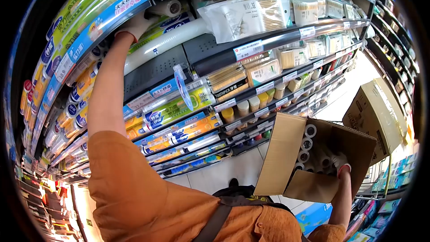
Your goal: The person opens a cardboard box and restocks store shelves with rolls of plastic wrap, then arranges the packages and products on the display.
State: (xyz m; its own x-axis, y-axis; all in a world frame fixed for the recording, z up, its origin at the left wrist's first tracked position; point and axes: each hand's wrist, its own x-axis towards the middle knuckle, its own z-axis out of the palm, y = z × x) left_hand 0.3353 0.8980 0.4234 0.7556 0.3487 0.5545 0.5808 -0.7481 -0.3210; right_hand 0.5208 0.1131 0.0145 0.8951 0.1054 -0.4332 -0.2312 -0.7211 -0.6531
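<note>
My left hand point(136, 26), in a white glove with a red cuff, reaches deep into the upper shelf. It is beside the hollow end of a roll point(168, 8); its fingers are partly hidden, so a grip cannot be made out. Just below lies a long roll in clear wrap point(168, 42). Inside an open cardboard box point(280, 152) at the right, my right hand point(341, 160), gloved the same way, is down among several white rolls point(306, 143). Its fingertips blend with the rolls, and whether they grasp one is unclear.
Price-tagged shelves curve across the front, with bagged cotton swabs point(251, 15), toothpick packs point(226, 83) and boxed wrap rolls point(179, 105). A round blue-and-white tag point(182, 88) sticks out from a shelf edge. Another carton point(374, 121) stands behind the open box, above a wire cart point(380, 181).
</note>
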